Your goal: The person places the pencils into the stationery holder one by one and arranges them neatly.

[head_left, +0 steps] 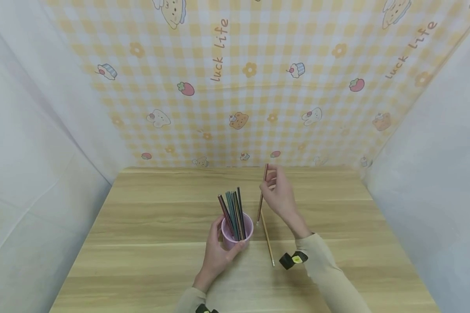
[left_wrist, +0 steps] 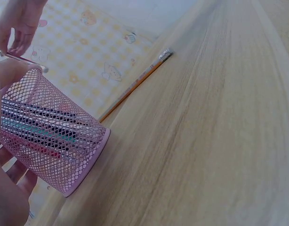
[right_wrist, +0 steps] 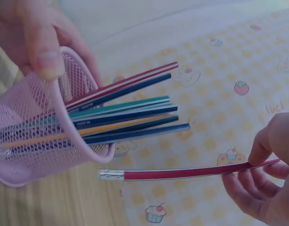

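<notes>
My left hand (head_left: 218, 253) grips a pink mesh pencil cup (left_wrist: 55, 132) that stands on the table, thumb near the rim. Several pencils (right_wrist: 130, 110) in red, blue, green and yellow lean in the cup, their upper ends sticking out above it. Just right of the cup, my right hand (head_left: 280, 191) pinches a red striped pencil (right_wrist: 182, 171) near its upper end. That pencil points down, its metal-capped end lowest and outside the cup. On the tabletop right of the cup lies a yellow-orange pencil (left_wrist: 137, 82) with a metal cap.
The wood-grain table (head_left: 149, 261) meets a yellow checked cloth (head_left: 203, 108) with cartoon prints at its back edge. White sheets (head_left: 35, 152) hang at the left and right sides. A black band with a small device (head_left: 293, 259) sits on the right wrist.
</notes>
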The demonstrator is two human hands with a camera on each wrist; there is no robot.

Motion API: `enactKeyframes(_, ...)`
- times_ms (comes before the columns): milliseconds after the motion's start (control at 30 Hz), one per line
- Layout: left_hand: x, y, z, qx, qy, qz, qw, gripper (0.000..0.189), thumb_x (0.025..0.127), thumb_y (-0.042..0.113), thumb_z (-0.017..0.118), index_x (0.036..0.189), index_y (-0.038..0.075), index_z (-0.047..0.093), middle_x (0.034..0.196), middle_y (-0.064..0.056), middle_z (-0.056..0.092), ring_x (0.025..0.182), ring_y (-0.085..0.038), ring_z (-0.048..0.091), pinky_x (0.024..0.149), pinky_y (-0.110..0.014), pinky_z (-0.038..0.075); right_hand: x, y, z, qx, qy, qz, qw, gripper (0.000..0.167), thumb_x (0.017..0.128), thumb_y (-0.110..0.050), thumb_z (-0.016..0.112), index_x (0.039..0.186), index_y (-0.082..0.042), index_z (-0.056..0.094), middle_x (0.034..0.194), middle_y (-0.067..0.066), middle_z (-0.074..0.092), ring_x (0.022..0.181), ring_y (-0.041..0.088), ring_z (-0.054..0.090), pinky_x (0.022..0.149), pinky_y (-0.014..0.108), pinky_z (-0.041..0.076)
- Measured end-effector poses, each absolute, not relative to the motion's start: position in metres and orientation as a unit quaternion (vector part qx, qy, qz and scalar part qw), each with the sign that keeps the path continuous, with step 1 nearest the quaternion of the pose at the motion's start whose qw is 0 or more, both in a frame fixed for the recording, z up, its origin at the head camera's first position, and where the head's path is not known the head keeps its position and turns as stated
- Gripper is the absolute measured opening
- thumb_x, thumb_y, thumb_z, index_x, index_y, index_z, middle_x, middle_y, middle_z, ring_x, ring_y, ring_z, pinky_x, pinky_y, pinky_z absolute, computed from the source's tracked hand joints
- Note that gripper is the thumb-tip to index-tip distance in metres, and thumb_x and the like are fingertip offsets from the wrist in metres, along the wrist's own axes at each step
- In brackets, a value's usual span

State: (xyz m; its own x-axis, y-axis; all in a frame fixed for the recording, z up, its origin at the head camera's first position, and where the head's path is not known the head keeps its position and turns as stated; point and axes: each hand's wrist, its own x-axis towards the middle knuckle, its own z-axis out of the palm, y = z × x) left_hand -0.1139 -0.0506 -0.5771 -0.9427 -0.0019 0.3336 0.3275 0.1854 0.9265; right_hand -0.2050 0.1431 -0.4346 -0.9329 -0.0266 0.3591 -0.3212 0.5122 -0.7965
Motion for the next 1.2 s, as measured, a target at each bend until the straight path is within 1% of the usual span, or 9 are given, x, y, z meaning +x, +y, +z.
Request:
enactKeyframes(200, -0.115, -0.051, -0.580, -0.104, -0.755, -0.634, 0.129, 0.091, 0.073, 0.022, 0.090, 0.149, 0.014, 0.043, 0.141, -0.011, 0.058, 0.121, -0.033, 0.062, 0.093, -0.038, 0.053, -0.203, 0.130, -0.428, 0.122, -0.810, 0.530, 0.222, 0.045, 0.087, 0.009, 0.058, 0.130, -0.001, 0.051, 0.099, 0.017, 0.061, 0.085, 0.028, 0.064, 0.067, 0.022, 0.058)
enactKeyframes(267, -0.115, -0.050, -0.580, -0.103, -0.755, -0.634, 0.131, 0.091, 0.072, 0.018, 0.090, 0.149, 0.011, 0.042, 0.141, -0.014, 0.058, 0.121, -0.035, 0.062, 0.092, -0.040, 0.053, -0.203, 0.126, -0.429, 0.134, -0.794, 0.543, 0.238, 0.043, 0.087, 0.012, 0.058, 0.128, 0.000, 0.051, 0.099, 0.020, 0.062, 0.084, 0.028, 0.064, 0.066, 0.021, 0.059)
enactKeyframes(333, -0.112, -0.050, -0.570, -0.104, -0.756, -0.633, 0.133, 0.090, 0.072, 0.013, 0.089, 0.148, 0.003, 0.042, 0.139, -0.020, 0.058, 0.120, -0.039, 0.062, 0.091, -0.042, 0.054, -0.203, 0.123, -0.432, 0.144, -0.786, 0.550, 0.242, 0.044, 0.087, 0.014, 0.059, 0.128, 0.002, 0.052, 0.099, 0.023, 0.062, 0.084, 0.029, 0.064, 0.065, 0.021, 0.059)
enactKeyframes(500, -0.104, -0.049, -0.542, -0.109, -0.758, -0.630, 0.130, 0.086, 0.073, 0.009, 0.087, 0.145, -0.007, 0.042, 0.137, -0.028, 0.057, 0.119, -0.044, 0.061, 0.091, -0.050, 0.055, -0.187, 0.111, -0.420, 0.166, -0.792, 0.548, 0.214, 0.042, 0.085, 0.018, 0.058, 0.126, 0.012, 0.051, 0.095, 0.029, 0.061, 0.083, 0.035, 0.064, 0.065, 0.023, 0.059)
enactKeyframes(567, -0.104, -0.049, -0.541, -0.109, -0.757, -0.631, 0.129, 0.085, 0.074, 0.010, 0.087, 0.145, -0.006, 0.042, 0.137, -0.027, 0.057, 0.120, -0.043, 0.061, 0.091, -0.051, 0.054, -0.180, 0.108, -0.417, 0.177, -0.796, 0.544, 0.198, 0.039, 0.085, 0.019, 0.057, 0.123, 0.014, 0.050, 0.093, 0.030, 0.061, 0.081, 0.036, 0.064, 0.065, 0.026, 0.060)
enactKeyframes(700, -0.104, -0.048, -0.542, -0.110, -0.758, -0.630, 0.131, 0.085, 0.074, 0.010, 0.087, 0.145, -0.006, 0.042, 0.137, -0.027, 0.057, 0.120, -0.043, 0.061, 0.091, -0.052, 0.054, -0.176, 0.108, -0.428, 0.190, -0.800, 0.542, 0.172, 0.039, 0.085, 0.020, 0.058, 0.122, 0.014, 0.050, 0.093, 0.030, 0.061, 0.081, 0.036, 0.063, 0.065, 0.032, 0.062)
enactKeyframes(933, -0.104, -0.049, -0.540, -0.109, -0.761, -0.626, 0.134, 0.085, 0.073, 0.008, 0.087, 0.144, -0.008, 0.042, 0.136, -0.029, 0.057, 0.120, -0.044, 0.061, 0.093, -0.053, 0.054, -0.174, 0.108, -0.440, 0.194, -0.816, 0.530, 0.125, 0.042, 0.082, 0.019, 0.060, 0.124, 0.014, 0.052, 0.095, 0.027, 0.062, 0.081, 0.033, 0.064, 0.065, 0.033, 0.062)
enactKeyframes(1067, -0.108, -0.048, -0.554, -0.101, -0.761, -0.627, 0.132, 0.087, 0.073, 0.008, 0.087, 0.146, -0.005, 0.041, 0.139, -0.027, 0.056, 0.123, -0.043, 0.060, 0.095, -0.054, 0.053, -0.174, 0.109, -0.445, 0.189, -0.827, 0.521, 0.090, 0.043, 0.083, 0.017, 0.061, 0.125, 0.015, 0.052, 0.095, 0.026, 0.062, 0.082, 0.032, 0.064, 0.067, 0.035, 0.061)
enactKeyframes(1200, -0.114, -0.049, -0.573, -0.094, -0.764, -0.626, 0.127, 0.089, 0.074, 0.013, 0.088, 0.149, 0.005, 0.041, 0.141, -0.019, 0.056, 0.126, -0.037, 0.059, 0.097, -0.053, 0.052, -0.173, 0.109, -0.447, 0.184, -0.828, 0.524, 0.077, 0.043, 0.084, 0.016, 0.061, 0.125, 0.012, 0.052, 0.095, 0.026, 0.062, 0.083, 0.032, 0.064, 0.069, 0.035, 0.061)
